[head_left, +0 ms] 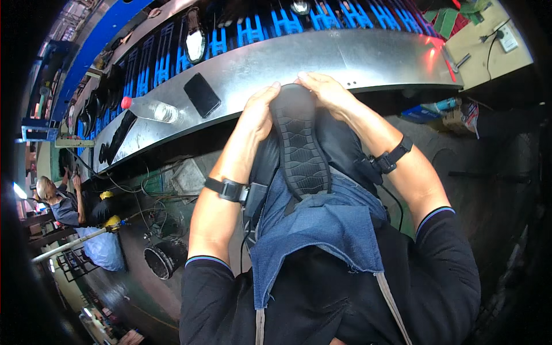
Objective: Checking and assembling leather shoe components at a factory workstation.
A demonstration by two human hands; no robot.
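Observation:
A black shoe sole (300, 141), its ribbed tread facing up, lies lengthwise over my lap on a blue denim apron (328, 233). My left hand (261, 108) grips the left side of its far, rounded end. On the other side of that end, my right hand (326, 95) holds it with the fingers curled over the edge. Whether an upper is attached underneath is hidden. Both hands are close to the front edge of a metal bench (270, 66). Each forearm wears a black strap with a small device.
On the bench are a black phone (202, 95), a clear bottle with a red cap (152, 110) and a dark shoe (195, 40). Blue racks (250, 29) run behind it. A black bucket (164, 259) stands on the floor, and another person (63, 201) sits far left.

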